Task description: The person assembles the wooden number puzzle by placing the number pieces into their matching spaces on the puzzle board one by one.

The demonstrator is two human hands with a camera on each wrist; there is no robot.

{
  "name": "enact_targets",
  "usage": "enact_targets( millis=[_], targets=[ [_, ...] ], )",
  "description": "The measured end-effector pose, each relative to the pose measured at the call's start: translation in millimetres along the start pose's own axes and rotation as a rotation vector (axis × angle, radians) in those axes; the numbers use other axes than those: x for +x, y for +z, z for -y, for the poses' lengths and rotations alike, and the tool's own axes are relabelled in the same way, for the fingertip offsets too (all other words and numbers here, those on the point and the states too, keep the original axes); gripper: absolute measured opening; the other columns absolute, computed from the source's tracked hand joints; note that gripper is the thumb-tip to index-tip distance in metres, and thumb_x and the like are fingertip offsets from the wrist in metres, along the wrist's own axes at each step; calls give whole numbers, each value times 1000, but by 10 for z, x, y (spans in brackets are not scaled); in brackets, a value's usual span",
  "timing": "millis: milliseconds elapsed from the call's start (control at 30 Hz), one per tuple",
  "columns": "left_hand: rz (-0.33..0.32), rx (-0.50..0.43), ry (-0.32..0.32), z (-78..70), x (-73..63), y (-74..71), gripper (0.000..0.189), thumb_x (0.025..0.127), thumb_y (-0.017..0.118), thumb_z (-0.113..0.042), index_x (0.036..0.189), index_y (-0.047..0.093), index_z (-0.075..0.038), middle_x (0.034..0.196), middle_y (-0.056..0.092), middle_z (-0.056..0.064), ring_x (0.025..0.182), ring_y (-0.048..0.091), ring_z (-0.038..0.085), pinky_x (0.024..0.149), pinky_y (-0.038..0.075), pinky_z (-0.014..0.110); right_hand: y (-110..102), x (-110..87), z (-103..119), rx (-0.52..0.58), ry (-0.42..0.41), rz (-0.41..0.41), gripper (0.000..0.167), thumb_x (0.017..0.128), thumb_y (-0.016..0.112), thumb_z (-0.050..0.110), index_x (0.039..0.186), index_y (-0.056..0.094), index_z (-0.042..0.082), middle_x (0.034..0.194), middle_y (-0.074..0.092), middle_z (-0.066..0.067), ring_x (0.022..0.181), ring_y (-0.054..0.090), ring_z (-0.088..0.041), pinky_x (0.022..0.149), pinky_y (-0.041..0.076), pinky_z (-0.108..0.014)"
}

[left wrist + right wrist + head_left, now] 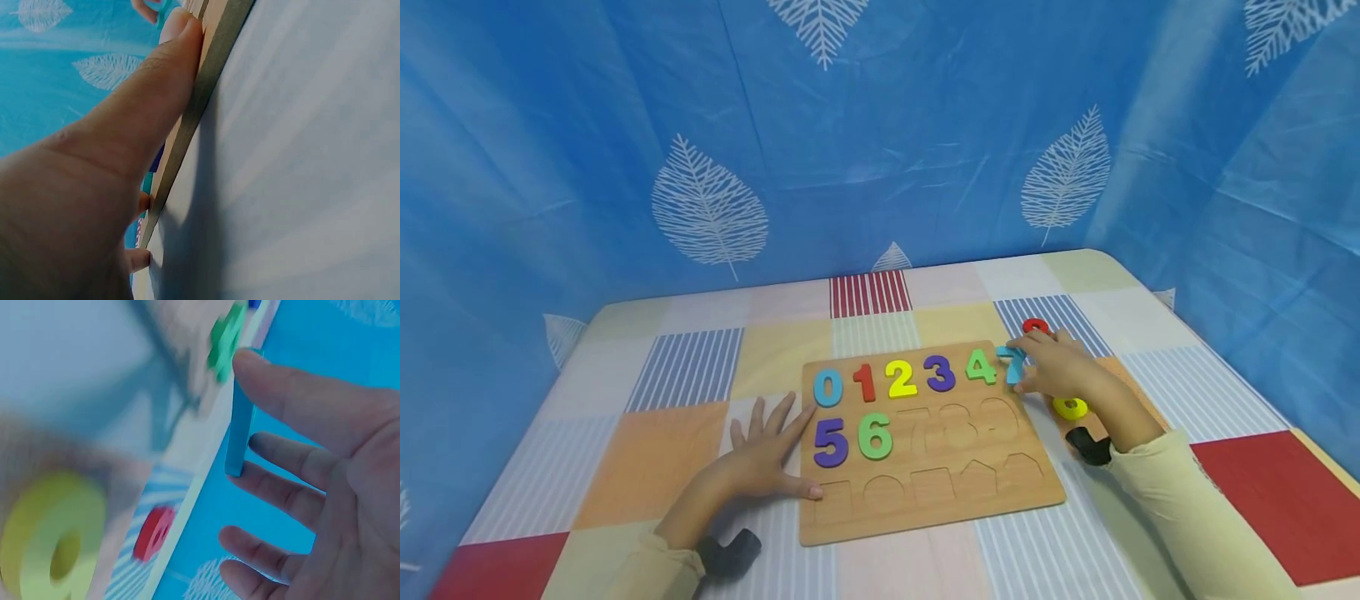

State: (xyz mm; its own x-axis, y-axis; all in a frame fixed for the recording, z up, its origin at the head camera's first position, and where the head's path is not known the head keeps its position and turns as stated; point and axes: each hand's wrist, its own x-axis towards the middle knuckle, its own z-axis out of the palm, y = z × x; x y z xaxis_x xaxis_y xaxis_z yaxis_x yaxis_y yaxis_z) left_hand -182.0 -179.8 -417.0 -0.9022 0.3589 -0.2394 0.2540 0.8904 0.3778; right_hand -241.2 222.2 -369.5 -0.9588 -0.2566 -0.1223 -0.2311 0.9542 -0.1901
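A wooden number board (925,525) lies on the patterned cloth, with pieces 0 to 4 along its top row and the purple 5 (831,442) and green 6 (875,436) below. My left hand (763,458) spreads its fingers at the board's left edge, the thumb resting on the edge. My right hand (1060,367) pinches a blue number 7 (1013,363) between thumb and fingers, beside the green 4 (981,367) at the upper right corner. In the right wrist view the blue 7 (240,422) appears edge-on, held up off the cloth.
To the board's right lie a yellow number piece (1070,407) and a red number piece (1036,326), partly behind the right hand. Outlined recesses fill the rest of the board's lower rows. A blue leaf-print curtain (880,167) hangs behind the table.
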Motion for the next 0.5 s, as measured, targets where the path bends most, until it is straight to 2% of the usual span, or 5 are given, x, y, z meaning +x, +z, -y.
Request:
enact_targets(
  millis=[200,367,500],
  targets=[
    [-13,4,16,22,-9,7,113,59,69,-68,147,18,-19,152,2,20,131,-13,55,92,-7,77,120,-47,279,-3,-154,-16,65,75,74,32,129,49,7,127,51,-16,103,43,-36,82,41,-47],
    [-14,8,18,28,2,27,113,59,68,-68,147,17,-20,152,3,20,131,-13,55,92,-6,77,219,-63,459,13,-213,45,66,74,74,35,130,49,9,124,53,-10,93,42,-26,71,40,-33],
    [-11,21,11,24,5,26,114,58,67,-69,147,16,-20,152,2,20,131,-12,55,92,-6,77,281,-94,579,-5,-243,74,65,74,74,35,129,50,11,127,52,-10,96,43,-25,75,41,-36]
  ],
)
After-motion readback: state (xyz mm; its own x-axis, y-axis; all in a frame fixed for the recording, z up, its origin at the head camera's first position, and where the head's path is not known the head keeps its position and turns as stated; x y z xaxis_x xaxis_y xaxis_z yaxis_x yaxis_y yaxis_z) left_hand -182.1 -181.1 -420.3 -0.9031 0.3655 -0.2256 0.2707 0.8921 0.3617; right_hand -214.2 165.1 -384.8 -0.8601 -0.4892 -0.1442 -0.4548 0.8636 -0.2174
